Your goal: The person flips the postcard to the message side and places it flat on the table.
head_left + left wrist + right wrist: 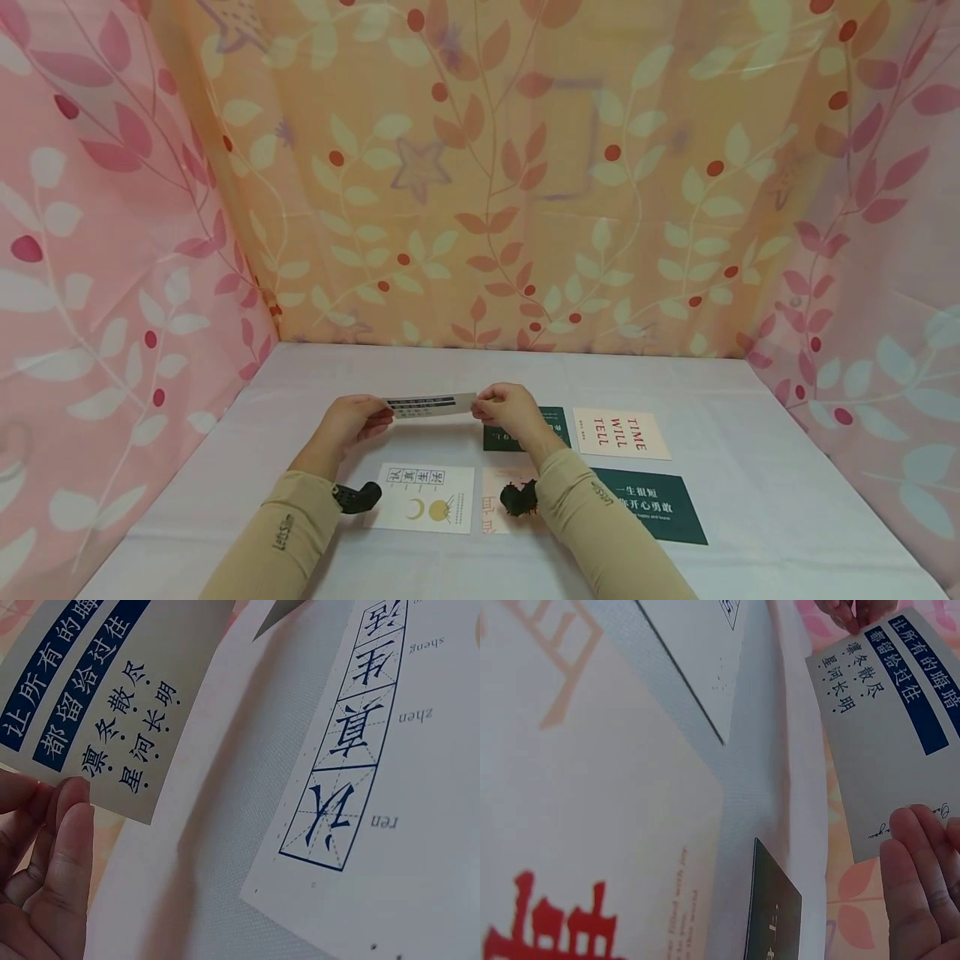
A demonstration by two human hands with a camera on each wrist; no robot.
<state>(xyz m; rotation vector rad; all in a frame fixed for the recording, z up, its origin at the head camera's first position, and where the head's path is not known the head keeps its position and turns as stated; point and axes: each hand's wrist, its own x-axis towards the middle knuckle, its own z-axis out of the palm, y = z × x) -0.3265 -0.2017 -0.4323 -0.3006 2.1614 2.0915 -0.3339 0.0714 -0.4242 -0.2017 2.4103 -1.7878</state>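
Item 1: pale grey rect. paper card w/ navy bands & lettering (431,405). Loc.: lower half of frame, just L of ctr, held clear of the white cloth-covered table (787,525). Long axis approx. horiz. across frame, R end a touch higher. Head view: strongly foreshortened; printed face shows in both wrist views.

Item 2: L hand (351,423), L of card; fingers pinching its L end.
Item 3: R hand (513,410), R of card; fingers pinching its R end.

Key relation: card spans the gap btwn hands, one short end each; neither hand nearer. Judged: hands should move together, as card has support at ends only & may bow or twist.

Pose: forearms in khaki sleeves w/ dark lettering (281,521) slant up & inward from bottom edge, hands facing each other at approx. same ht. Black wrist mounts (358,497) near each cuff.

Also on table, flat:
– white card w/ sun, moon & boxed characters (423,500), lower ctr, below Item 1;
– pale card w/ pink-red print (492,483), to its R, part hidden by R mount;
– dark green card (506,438), behind R hand, part hidden;
– cream card w/ red lettering (622,433), R of that;
– larger-looking dark green card w/ white lettering (667,508), lower R, part under R sleeve in view.

Backdrop: orange floral cloth (487,167), upper frame.
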